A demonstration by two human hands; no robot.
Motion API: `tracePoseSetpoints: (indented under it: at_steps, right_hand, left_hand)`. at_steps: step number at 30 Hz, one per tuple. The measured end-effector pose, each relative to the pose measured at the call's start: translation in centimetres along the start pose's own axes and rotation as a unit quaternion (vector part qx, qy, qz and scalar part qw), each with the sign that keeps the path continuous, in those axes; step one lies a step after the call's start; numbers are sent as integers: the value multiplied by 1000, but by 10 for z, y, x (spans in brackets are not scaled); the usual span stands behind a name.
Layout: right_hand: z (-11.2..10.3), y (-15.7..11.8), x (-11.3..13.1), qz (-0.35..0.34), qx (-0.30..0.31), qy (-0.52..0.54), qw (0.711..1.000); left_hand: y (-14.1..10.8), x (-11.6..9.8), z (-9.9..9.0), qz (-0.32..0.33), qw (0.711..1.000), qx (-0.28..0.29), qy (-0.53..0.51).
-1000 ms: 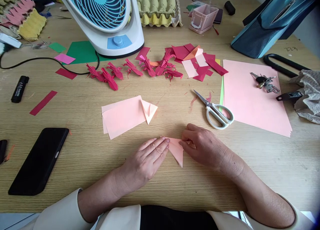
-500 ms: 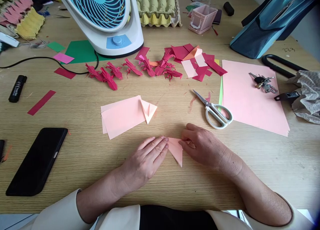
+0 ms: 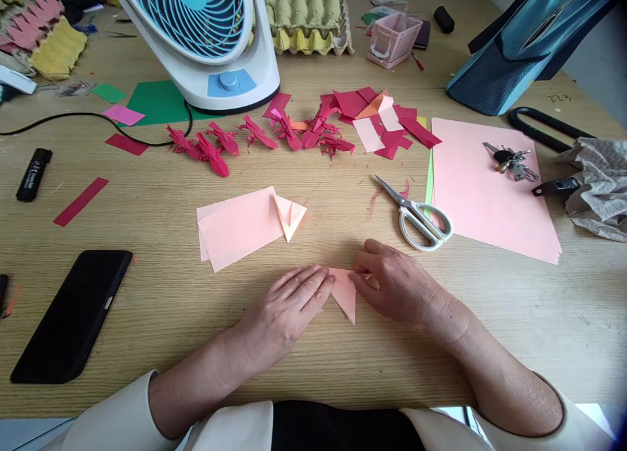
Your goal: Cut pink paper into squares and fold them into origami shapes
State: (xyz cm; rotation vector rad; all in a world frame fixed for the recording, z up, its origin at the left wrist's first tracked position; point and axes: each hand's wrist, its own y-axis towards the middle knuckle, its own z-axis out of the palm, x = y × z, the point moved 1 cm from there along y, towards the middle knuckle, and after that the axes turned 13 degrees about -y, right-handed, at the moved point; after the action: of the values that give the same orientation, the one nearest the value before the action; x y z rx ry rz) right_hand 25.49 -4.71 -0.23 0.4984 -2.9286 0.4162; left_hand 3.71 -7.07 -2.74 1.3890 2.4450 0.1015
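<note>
Between my hands a folded piece of pink paper [image 3: 345, 296] lies on the table, one pointed corner towards me. My left hand [image 3: 289, 307] rests flat over its left part, fingers stretched out side by side. My right hand [image 3: 392, 281] pinches the paper's right end between thumb and curled fingers, hiding that edge. Just beyond them lie pink paper sheets [image 3: 240, 229] with a small folded pink triangle [image 3: 290, 219] on their right end. White-handled scissors [image 3: 416, 216] lie beyond my right hand, blades pointing away to the left.
Crimson folded paper figures [image 3: 255, 134] and crimson paper scraps [image 3: 386, 121] lie mid-table. A white fan [image 3: 235, 78] stands behind them. Keys [image 3: 512, 161] lie on large pink sheets [image 3: 490, 209] at right. A black phone [image 3: 73, 317] and a marker [image 3: 34, 174] are at left.
My left hand's fingers have shifted slightly to the right over the folded paper. My right hand keeps its pinch. The view has moved a little.
</note>
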Motion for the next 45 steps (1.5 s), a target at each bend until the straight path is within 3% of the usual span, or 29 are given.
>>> tracePoseSetpoints:
  at_steps: [5, 14, 27, 45]
  right_hand:
    - [0, 0, -4, 8, -4, 10, 1000]
    - [-5, 3, -9, 17, -3, -7, 1000]
    - [-12, 2, -10, 9, 14, 8, 1000]
    - [-8, 2, -17, -20, -11, 7, 1000]
  left_hand:
    - [4, -9, -1, -48, 998, 34, -4]
    - [4, -14, 1, -52, 998, 43, 15]
    - [5, -21, 9, -96, 995, 24, -14]
    - [10, -27, 15, -73, 997, 14, -4]
